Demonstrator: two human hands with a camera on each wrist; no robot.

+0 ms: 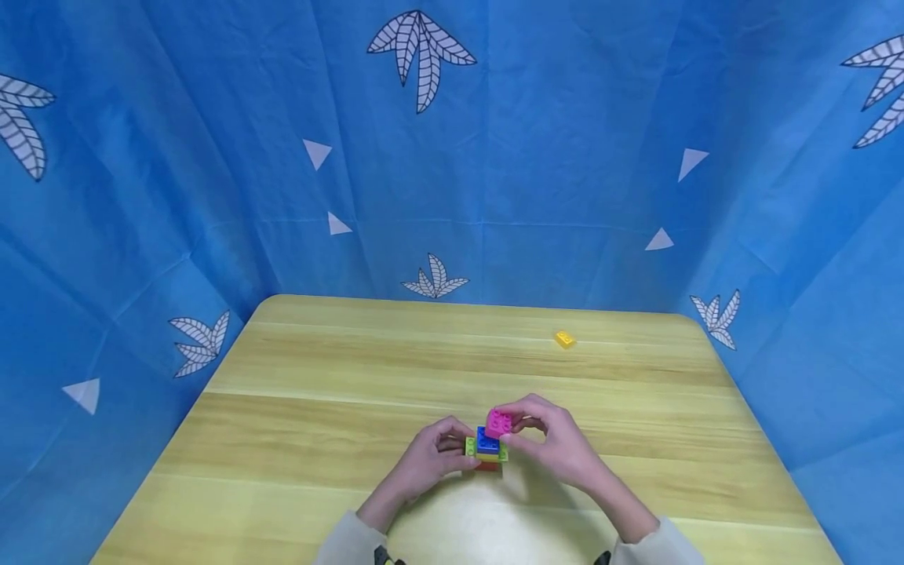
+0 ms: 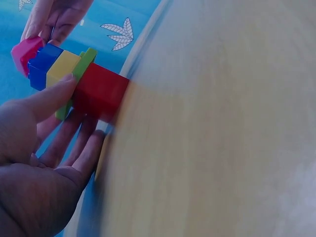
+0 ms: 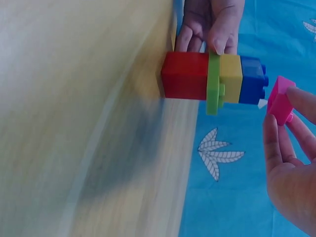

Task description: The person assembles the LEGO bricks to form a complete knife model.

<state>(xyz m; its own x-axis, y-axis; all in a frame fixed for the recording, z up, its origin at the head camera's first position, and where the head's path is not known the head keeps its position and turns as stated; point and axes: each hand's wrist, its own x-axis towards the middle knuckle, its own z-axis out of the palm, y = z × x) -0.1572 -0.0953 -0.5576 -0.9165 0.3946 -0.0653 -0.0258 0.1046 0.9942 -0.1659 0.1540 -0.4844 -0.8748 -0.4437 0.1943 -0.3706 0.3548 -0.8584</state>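
Observation:
A small stack of toy bricks stands on the table: a red brick (image 3: pixel 184 75) at the bottom, then a flat lime-green plate (image 3: pixel 213 84), a yellow brick (image 3: pixel 230 79) and a blue brick (image 3: pixel 252 81) on top. My left hand (image 1: pixel 436 453) grips the stack from the left, its thumb at the green plate in the left wrist view. Between thumb and fingers, my right hand (image 1: pixel 558 443) pinches a pink brick (image 1: pixel 498 424). The pink brick is tilted close over the blue brick's studs, with a gap showing in the right wrist view.
A loose yellow brick (image 1: pixel 564 339) lies near the back of the wooden table (image 1: pixel 339 361), right of centre. Blue cloth (image 1: pixel 551 157) with leaf and triangle prints hangs behind the table and along both sides.

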